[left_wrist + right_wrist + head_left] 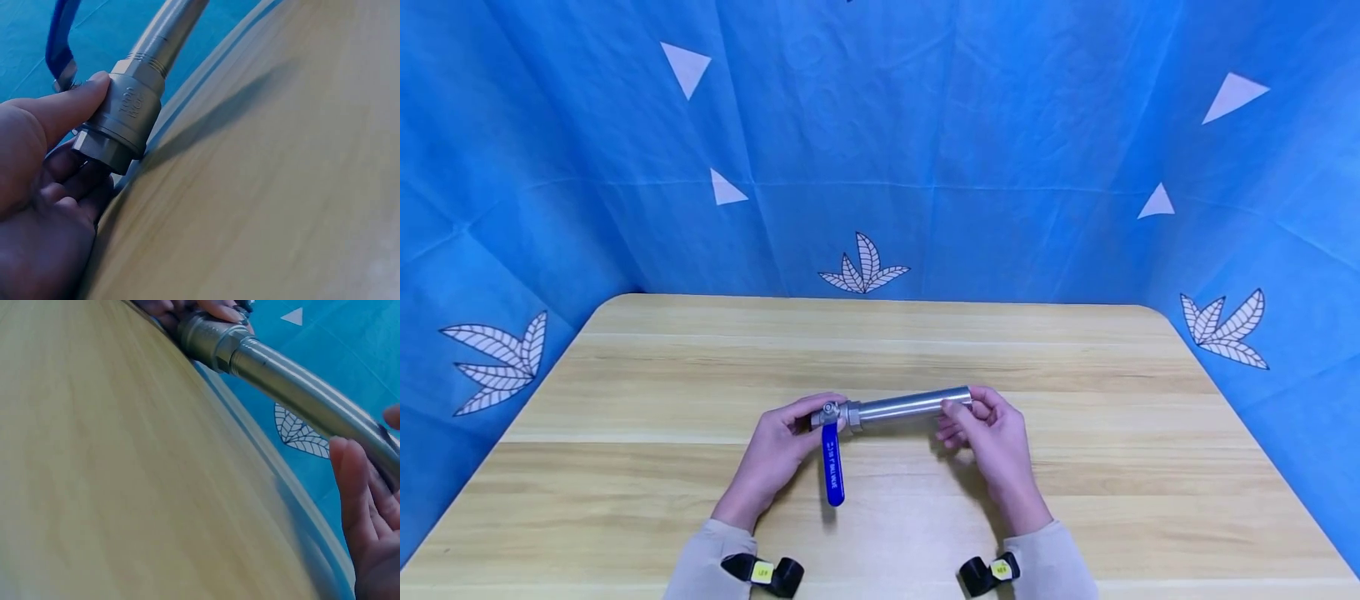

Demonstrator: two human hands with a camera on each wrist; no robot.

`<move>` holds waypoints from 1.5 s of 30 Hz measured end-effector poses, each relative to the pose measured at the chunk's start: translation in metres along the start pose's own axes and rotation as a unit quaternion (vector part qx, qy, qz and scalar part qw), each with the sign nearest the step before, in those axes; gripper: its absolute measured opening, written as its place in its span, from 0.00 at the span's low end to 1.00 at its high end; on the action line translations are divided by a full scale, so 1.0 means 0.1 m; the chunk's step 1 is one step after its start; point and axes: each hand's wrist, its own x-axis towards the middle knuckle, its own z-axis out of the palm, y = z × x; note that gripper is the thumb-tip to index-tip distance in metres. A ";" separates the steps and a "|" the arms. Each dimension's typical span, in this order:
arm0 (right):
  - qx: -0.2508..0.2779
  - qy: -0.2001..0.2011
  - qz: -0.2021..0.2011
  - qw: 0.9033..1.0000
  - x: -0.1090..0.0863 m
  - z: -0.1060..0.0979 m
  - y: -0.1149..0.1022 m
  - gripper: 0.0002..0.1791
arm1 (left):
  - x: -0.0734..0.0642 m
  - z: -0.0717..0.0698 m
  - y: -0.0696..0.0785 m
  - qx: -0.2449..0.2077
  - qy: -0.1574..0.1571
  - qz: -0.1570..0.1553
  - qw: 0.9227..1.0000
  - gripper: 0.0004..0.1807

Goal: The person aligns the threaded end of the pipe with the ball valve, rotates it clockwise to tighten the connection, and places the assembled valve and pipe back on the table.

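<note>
A steel ball valve with a blue lever handle is gripped by my left hand, thumb on the valve body and fingers around its far side. From the valve's right end runs a straight steel pipe, slanting slightly up to the right in the head view. Around the pipe's free end, my right hand pinches with the thumb on the near side and fingers behind. The lever points toward the person. Valve and pipe are held above the wooden table, casting a shadow on it.
The light wooden table has rounded far corners. A blue cloth with white triangles and leaf prints hangs behind it and along both sides. Each sleeved wrist wears a black camera mount with a yellow label.
</note>
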 end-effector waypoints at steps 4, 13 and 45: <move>0.014 -0.036 -0.025 0.999 -0.02 -0.04 0.01 0.21 | 0.00 0.01 -0.01 0.004 0.007 -0.009 1.000 0.18; -0.004 -0.023 -0.042 0.999 -0.01 -0.02 0.00 0.24 | 0.00 0.00 0.00 0.013 0.014 -0.009 1.000 0.18; -0.022 -0.015 -0.039 0.999 0.00 0.00 0.01 0.22 | 0.00 0.04 0.00 0.043 0.019 -0.003 0.999 0.18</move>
